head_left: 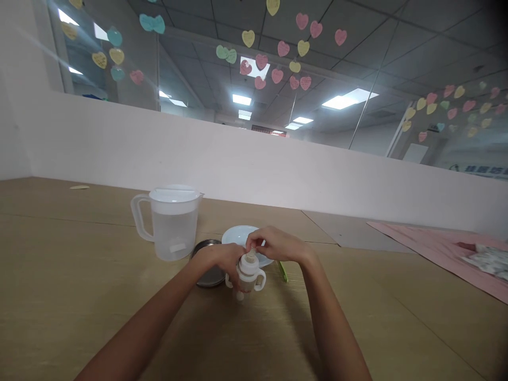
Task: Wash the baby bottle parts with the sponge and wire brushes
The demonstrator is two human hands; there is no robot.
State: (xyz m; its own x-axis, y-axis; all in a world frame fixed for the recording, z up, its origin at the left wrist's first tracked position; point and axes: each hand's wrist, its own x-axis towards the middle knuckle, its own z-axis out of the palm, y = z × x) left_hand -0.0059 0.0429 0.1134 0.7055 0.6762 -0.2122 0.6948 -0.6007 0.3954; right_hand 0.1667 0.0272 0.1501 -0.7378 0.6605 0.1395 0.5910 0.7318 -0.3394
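A baby bottle (248, 268) with two white side handles and a clear teat stands upright near the middle of the table. My left hand (230, 260) is wrapped round the bottle's left side. With its fingers pinched, my right hand (275, 243) is at the tip of the teat (251, 254). Behind both hands lies a pale blue-white plate (238, 232), partly covered by them. A round metal tin or dish (210, 278) sits to the left, under my left forearm. Close to the plate's right side is a green strip-like thing (282, 271).
A translucent lidded pitcher (174, 222) stands at the back left. A pink cloth (428, 248) with a grey-white bundle (488, 259) lies at the far right. Behind the table (119, 301) runs a low white wall (254, 169) below glass with heart-shaped notes (261, 61).
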